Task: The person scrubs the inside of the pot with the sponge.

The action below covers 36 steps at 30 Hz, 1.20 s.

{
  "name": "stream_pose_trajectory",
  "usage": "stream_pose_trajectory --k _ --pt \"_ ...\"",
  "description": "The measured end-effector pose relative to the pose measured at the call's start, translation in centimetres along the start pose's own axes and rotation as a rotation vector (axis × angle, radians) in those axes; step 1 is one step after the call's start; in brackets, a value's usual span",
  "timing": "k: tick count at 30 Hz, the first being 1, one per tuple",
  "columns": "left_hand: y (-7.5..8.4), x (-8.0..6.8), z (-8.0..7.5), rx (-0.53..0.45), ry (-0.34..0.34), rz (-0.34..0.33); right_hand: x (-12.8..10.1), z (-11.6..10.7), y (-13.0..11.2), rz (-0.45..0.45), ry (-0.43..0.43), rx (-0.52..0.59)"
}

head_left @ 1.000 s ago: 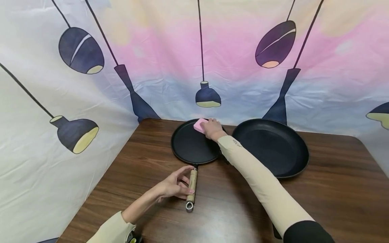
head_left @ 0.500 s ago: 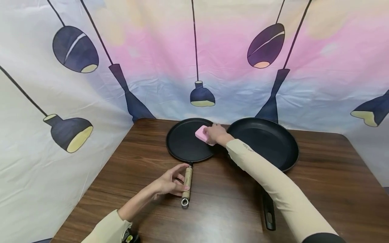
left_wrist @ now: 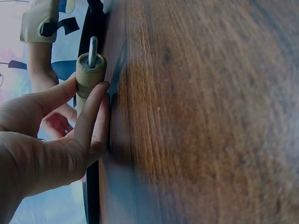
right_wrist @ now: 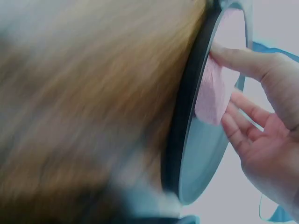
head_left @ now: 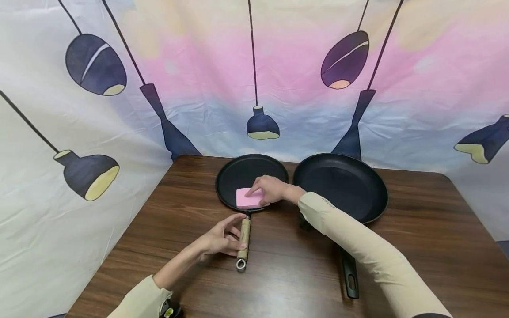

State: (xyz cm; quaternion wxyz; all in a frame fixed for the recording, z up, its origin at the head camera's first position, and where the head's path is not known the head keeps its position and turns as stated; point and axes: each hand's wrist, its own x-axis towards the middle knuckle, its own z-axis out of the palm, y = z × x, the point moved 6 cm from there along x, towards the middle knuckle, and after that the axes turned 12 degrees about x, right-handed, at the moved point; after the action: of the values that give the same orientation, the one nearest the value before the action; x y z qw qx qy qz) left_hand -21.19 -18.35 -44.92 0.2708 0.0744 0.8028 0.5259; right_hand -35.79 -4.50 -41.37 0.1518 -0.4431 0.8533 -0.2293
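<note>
A shallow black flat pan (head_left: 234, 176) lies on the table with its handle towards me. My left hand (head_left: 223, 236) holds that wood-coloured handle (head_left: 244, 232) between thumb and fingers; a metal ring (head_left: 241, 264) hangs at its end. In the left wrist view the thumb and fingers stand on either side of the handle (left_wrist: 88, 77). My right hand (head_left: 272, 189) grips a pink sponge (head_left: 243, 198) against the near part of the pan's surface. Thumb and fingers hold the sponge (right_wrist: 212, 95) from its sides in the right wrist view, which is blurred at left.
A larger, deeper black frying pan (head_left: 338, 185) sits to the right, close to the flat pan. Its black handle (head_left: 350, 276) points towards me, under my right forearm. The brown wooden table (head_left: 429, 229) ends at a cloth (head_left: 199, 66) printed with hanging lamps.
The right hand has brought the sponge from the pan's far side round its right side to the near rim. The left hand keeps hold of the handle. The head view has shifted slightly.
</note>
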Motion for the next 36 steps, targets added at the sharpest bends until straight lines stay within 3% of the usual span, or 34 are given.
stream_pose_trajectory --k 6,10,18,22,25,32,36 --pt "-0.1 -0.2 0.0 -0.009 0.0 -0.006 2.9 0.5 -0.6 -0.038 0.004 0.045" --pt "-0.1 -0.1 0.3 -0.012 -0.012 -0.02 5.0 0.6 -0.6 0.009 0.071 0.027" --pt "0.0 -0.1 0.5 -0.013 -0.006 -0.002 7.9 0.1 1.3 0.332 0.291 -0.093" --pt "0.0 -0.2 0.4 -0.013 -0.002 0.01 8.5 0.0 2.2 0.425 0.318 -0.088" --pt "0.1 -0.2 0.5 -0.008 -0.011 0.015 8.1 0.1 2.2 0.384 0.278 -0.103" --pt "0.0 -0.1 0.2 0.012 -0.021 0.004 5.8 1.0 0.3 0.134 0.155 -0.015" --pt "0.0 0.0 0.3 0.013 -0.029 0.005 4.3 1.6 -0.3 0.1 0.098 0.049"
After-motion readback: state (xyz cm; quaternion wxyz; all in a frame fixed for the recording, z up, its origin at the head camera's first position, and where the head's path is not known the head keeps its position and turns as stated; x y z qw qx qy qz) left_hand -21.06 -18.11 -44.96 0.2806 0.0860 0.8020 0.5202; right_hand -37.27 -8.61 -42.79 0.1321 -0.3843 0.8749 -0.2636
